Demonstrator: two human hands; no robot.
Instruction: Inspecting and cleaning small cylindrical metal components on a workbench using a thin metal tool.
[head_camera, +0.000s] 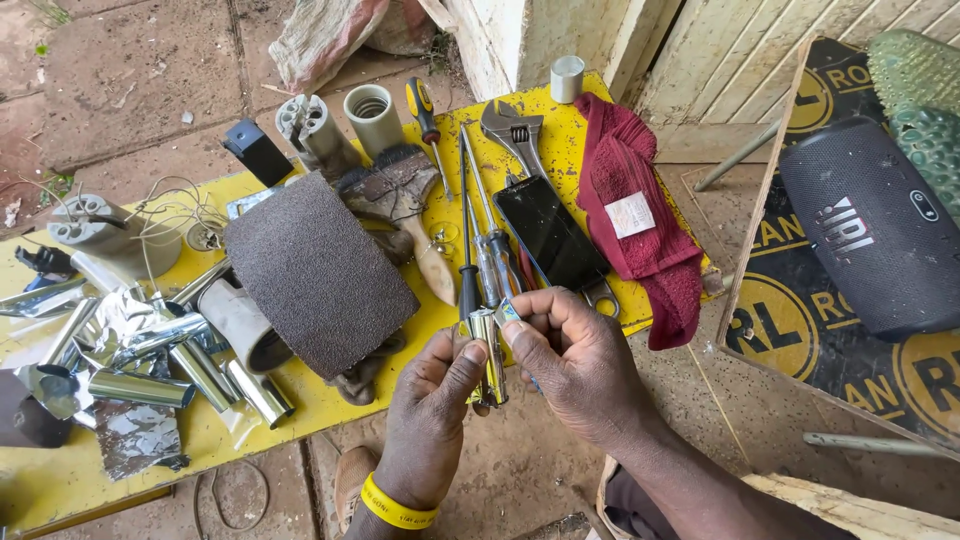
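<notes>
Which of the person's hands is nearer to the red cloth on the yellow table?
The right hand is nearer: it is just left of and below the red cloth. The left hand, with the yellow wristband, lies farther left, beyond the small metal piece both hands pinch.

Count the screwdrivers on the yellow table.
3, maybe more. A yellow-handled screwdriver lies at the far edge beside the wrench. A black-handled screwdriver and a clear-handled screwdriver lie side by side left of the phone. The hands may hide others.
</notes>
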